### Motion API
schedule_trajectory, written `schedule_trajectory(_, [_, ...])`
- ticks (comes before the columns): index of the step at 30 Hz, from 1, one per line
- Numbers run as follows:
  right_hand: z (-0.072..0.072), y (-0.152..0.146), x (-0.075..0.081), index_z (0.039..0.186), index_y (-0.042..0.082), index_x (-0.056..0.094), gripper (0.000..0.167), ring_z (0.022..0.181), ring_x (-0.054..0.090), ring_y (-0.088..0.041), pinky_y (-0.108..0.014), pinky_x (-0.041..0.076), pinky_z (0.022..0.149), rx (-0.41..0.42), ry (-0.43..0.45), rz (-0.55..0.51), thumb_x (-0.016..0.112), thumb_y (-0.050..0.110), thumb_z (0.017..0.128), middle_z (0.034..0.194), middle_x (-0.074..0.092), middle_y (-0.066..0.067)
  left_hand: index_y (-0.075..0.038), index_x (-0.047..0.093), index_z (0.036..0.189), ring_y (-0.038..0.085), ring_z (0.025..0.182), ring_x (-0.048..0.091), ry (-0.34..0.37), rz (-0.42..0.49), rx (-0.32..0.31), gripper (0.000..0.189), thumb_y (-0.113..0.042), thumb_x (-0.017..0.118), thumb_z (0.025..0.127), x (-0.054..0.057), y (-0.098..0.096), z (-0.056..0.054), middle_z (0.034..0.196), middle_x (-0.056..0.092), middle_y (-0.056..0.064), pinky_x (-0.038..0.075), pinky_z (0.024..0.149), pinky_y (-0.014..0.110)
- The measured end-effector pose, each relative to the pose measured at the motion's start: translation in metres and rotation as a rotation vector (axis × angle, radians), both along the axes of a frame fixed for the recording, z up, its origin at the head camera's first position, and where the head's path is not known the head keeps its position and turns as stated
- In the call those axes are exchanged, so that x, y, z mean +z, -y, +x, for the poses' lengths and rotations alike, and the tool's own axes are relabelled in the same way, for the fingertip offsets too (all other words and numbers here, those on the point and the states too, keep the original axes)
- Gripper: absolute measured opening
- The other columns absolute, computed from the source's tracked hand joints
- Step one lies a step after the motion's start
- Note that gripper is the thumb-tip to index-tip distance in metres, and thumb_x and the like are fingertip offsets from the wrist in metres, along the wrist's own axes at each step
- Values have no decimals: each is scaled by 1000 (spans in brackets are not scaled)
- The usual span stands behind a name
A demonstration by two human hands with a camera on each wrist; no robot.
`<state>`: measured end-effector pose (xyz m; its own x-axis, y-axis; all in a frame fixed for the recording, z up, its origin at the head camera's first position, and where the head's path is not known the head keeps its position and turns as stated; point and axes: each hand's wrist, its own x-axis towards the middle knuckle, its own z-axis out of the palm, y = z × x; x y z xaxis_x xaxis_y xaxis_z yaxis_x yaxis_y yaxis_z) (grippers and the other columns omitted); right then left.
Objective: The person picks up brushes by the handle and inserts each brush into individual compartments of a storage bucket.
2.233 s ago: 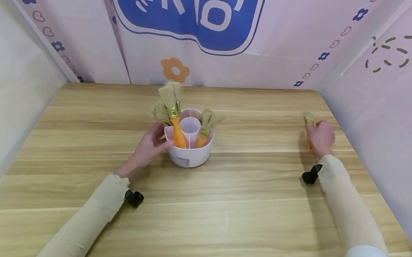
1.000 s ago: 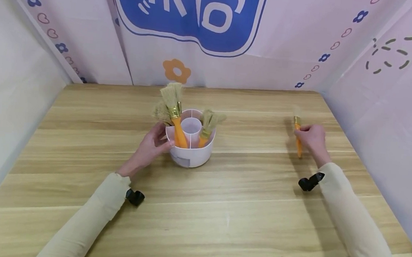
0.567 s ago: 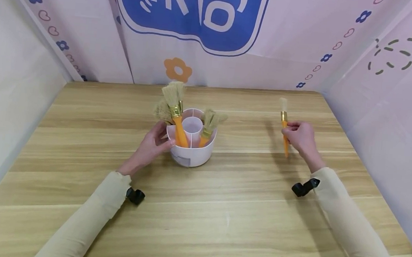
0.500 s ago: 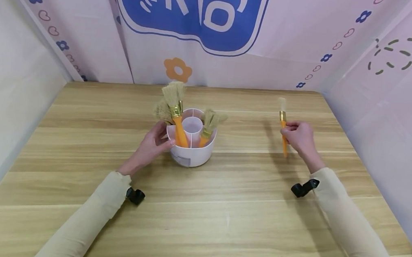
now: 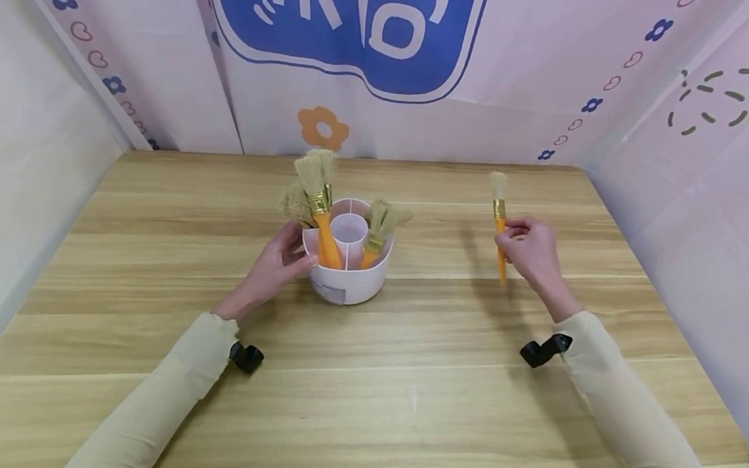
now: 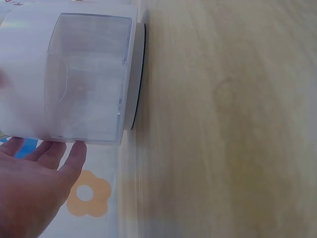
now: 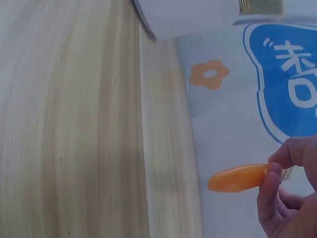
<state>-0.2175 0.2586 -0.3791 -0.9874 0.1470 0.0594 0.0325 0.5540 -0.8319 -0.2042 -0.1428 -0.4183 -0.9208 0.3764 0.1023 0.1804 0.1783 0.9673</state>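
Observation:
A round white desk organizer [image 5: 351, 285] with divided compartments stands on the table, a small clear panel [image 6: 91, 77] on its front. Orange-handled paintbrushes with pale bristles lean in it: one [image 5: 327, 241] at the left front, another [image 5: 373, 252] at the right, more bristles behind. My left hand [image 5: 276, 264] grips the organizer's left side, thumb at the front rim; in the left wrist view the fingertips [image 6: 75, 153] meet its wall. To the right, my right hand [image 5: 533, 252] pinches a paintbrush [image 5: 499, 219] by its orange handle [image 7: 237, 178], bristles up, above the table.
The wood-grain table [image 5: 360, 404] has its right edge close by the right forearm. A printed white backdrop [image 5: 491, 125] rises behind it, with matching walls at both sides. Each sleeve carries a small black wrist camera [image 5: 246, 357].
My right hand has lifted the paintbrush from the table's right side and moved it left, turning it more upright. My left hand and the organizer have stayed in place.

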Motion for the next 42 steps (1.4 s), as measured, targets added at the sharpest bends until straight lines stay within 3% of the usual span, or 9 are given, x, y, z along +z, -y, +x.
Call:
schedule_trajectory(6, [7,19,8,118,-7,55,38,55,54,0,-18,51,53,67,-22,-43,56,5,82,88,57,-8,-5,18,150,33,142,28,-3,4,-2,71,-15,57,91,1,1,0,155,25,16,28,114,51])
schedule_trajectory(18, [17,55,13,113,-8,55,31,56,53,-5,-18,49,51,170,-21,-119,60,3,84,91,56,-10,-3,20,148,33,140,31,-2,25,2,70,-12,57,90,1,-1,0,153,28,17,31,113,51])
schedule_trajectory(31, [44,110,36,113,-5,49,34,60,58,-6,-19,51,51,290,-162,-299,60,-3,81,92,54,-8,-1,21,147,33,140,31,-13,38,7,69,-8,57,89,2,0,1,152,30,19,31,112,51])
schedule_trajectory(42, [45,137,43,111,-5,47,34,62,58,-8,-18,51,53,315,-221,-348,61,-5,80,92,55,-11,3,22,145,35,140,29,16,45,15,68,-9,58,89,-1,-1,0,150,30,23,30,114,51])
